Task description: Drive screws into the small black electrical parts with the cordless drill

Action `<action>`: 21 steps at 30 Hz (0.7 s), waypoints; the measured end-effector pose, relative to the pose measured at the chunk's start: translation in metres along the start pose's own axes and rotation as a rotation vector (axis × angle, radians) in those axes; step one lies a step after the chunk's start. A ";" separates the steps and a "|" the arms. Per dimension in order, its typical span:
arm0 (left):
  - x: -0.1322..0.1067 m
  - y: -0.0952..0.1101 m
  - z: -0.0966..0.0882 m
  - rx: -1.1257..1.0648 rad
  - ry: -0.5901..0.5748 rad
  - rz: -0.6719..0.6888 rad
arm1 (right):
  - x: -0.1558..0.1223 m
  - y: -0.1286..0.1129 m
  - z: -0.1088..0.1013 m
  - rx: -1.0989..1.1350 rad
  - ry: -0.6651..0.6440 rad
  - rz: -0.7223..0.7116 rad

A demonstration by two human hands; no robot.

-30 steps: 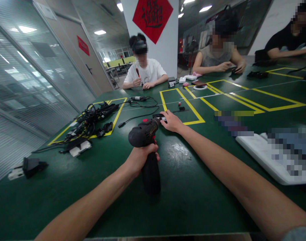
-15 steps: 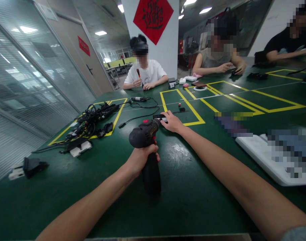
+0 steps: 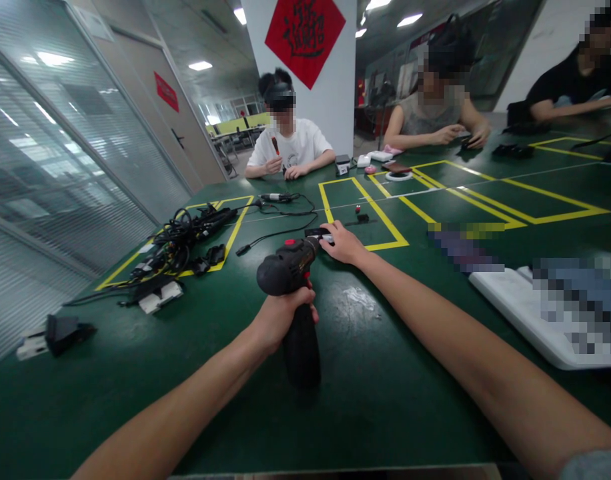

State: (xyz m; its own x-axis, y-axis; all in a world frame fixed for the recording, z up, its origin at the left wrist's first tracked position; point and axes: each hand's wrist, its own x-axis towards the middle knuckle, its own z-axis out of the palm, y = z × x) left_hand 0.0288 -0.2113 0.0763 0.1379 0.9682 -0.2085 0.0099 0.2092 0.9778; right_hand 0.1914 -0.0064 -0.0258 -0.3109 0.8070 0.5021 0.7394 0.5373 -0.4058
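Note:
My left hand [image 3: 285, 317] is wrapped round the grip of a black cordless drill [image 3: 301, 353] with red buttons. The drill's chuck points away from me, toward a small black and silver part [image 3: 319, 234] lying on the table. My right hand [image 3: 343, 244] rests at that part, its fingers closed on the right end. The bit's tip and the part's exact kind are hard to make out. Just beyond my right hand are a small black piece [image 3: 363, 218] and a tiny red item [image 3: 358, 209].
A tangle of black cables [image 3: 180, 243] lies at left inside yellow tape on the green table [image 3: 225, 413]. Black and white parts [image 3: 60, 333] sit nearer at left. A white tray [image 3: 530, 320] stands at right. Across the table a person [image 3: 290, 143] holds a screwdriver; others sit at right.
Almost nothing differs. Both hands and the drill keep their places, with only a very slight shift of the whole view.

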 end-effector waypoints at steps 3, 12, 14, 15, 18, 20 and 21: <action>0.001 -0.002 -0.001 0.015 -0.004 -0.005 | 0.000 0.001 0.001 0.012 0.006 -0.010; 0.001 -0.003 -0.002 0.019 -0.002 -0.015 | 0.000 0.001 0.000 0.013 -0.006 -0.007; 0.001 -0.002 -0.002 0.009 0.006 -0.021 | 0.001 0.001 0.000 0.013 -0.007 -0.004; 0.001 -0.002 -0.002 0.002 0.009 -0.021 | 0.001 0.002 0.000 0.013 -0.007 -0.004; 0.000 -0.001 -0.001 -0.011 0.007 -0.014 | 0.001 0.001 0.000 0.012 -0.007 -0.006; 0.000 0.000 -0.001 -0.007 0.001 -0.019 | 0.001 0.001 0.000 0.011 -0.002 -0.009; 0.000 0.000 -0.001 -0.003 0.001 -0.021 | 0.000 0.001 0.000 0.011 0.000 -0.011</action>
State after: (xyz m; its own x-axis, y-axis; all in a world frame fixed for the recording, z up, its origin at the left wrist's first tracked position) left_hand 0.0278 -0.2111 0.0763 0.1365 0.9638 -0.2290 0.0094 0.2299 0.9732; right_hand 0.1924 -0.0054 -0.0260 -0.3186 0.8010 0.5069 0.7294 0.5487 -0.4086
